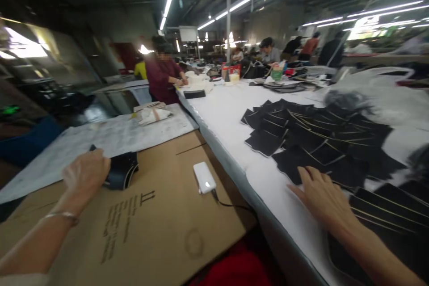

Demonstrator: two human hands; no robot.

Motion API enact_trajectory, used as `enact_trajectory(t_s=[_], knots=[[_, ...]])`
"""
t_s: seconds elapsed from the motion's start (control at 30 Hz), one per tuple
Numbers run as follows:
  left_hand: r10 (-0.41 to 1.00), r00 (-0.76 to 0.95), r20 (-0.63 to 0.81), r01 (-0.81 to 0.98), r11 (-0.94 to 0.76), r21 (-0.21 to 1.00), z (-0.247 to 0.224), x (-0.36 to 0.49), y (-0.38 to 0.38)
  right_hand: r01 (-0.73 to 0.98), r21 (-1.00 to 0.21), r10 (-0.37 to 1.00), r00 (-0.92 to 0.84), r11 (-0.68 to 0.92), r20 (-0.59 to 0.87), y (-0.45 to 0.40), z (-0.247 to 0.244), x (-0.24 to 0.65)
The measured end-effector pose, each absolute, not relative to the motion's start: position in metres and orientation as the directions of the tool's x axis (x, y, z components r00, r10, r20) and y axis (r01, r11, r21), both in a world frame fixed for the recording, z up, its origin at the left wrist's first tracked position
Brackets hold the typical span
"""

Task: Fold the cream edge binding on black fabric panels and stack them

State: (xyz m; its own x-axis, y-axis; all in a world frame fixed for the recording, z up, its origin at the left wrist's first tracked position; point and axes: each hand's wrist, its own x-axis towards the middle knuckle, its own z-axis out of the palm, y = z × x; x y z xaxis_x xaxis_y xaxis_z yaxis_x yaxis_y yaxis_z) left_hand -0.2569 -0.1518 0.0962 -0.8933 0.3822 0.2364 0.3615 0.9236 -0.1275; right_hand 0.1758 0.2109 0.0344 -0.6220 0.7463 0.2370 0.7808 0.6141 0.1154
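Simultaneously clasping a curved black panel, partly hidden by the blurred left hand, with right hand loosely spread at pale-edged black panels, contact unclear.

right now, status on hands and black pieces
Left hand holding curved black piece. Right hand at fanned black pieces. White power bank between, on cardboard.

One black piece, pale-edged, is curving over the cardboard; many flat black panels, pale-edged, are lying overlapped on the white table.
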Motion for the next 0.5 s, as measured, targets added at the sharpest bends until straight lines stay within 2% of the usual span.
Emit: enact_trajectory(t_s=[0.1, 0.23, 0.37, 0.5], knots=[[0.296, -0.936, 0.191, 0.254, 0.942, -0.219, 0.073, -0.276, -0.164, 0.777, 0.176, 0.748, -0.629, 0.604, 0.21, 0.232, 0.021, 0.166], [0.279, -0.946, 0.163, 0.245, 0.949, -0.198, 0.047, -0.298, -0.177, 0.749, 0.248, 0.735, -0.658, 0.614, 0.167, 0.238, 0.02, 0.161], [0.279, -0.943, 0.182, 0.241, 0.948, -0.207, 0.053, -0.326, -0.191, 0.714, 0.285, 0.715, -0.689, 0.64, 0.12, 0.241, 0.02, 0.156], [0.317, -0.938, 0.136, 0.286, 0.935, -0.211, 0.049, -0.351, -0.185, 0.637, 0.309, 0.641, -0.76, 0.706, 0.103, 0.245, 0.014, 0.153]])
